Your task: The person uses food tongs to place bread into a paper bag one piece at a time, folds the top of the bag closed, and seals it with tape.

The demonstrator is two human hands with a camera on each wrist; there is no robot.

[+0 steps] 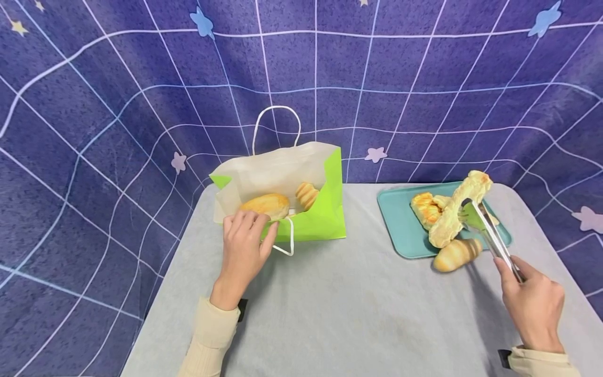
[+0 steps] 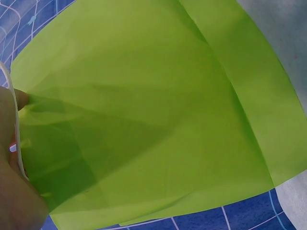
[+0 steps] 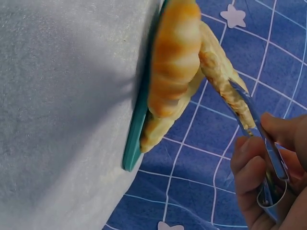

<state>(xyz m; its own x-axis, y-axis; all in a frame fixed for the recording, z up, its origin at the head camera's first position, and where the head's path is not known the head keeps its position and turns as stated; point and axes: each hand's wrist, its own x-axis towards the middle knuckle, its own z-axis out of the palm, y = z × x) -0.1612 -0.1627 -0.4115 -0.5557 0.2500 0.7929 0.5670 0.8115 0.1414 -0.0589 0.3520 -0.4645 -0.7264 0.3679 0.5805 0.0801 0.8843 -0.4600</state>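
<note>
At the near rim of a green paper bag [image 1: 317,222], my left hand [image 1: 245,243] grips the edge, its thumb beside the white cord handle [image 1: 291,238]. Inside the bag lie an oval bread roll [image 1: 270,204] and a ridged roll [image 1: 307,195]. On the right, my right hand [image 1: 534,301] holds metal tongs [image 1: 497,243] with green tips. Those tips pinch a long pale twisted bread [image 1: 454,214], tilted over the teal tray [image 1: 400,230]. A striped roll [image 1: 456,255] overlaps the tray's near edge, and a golden pastry [image 1: 426,209] sits on the tray.
The table [image 1: 367,303] has a grey-white cloth, and its far edge meets a blue curtain [image 1: 339,68] with a grid and stars. The bag's far handle [image 1: 277,108] stands upright. The curtain also hangs along both sides.
</note>
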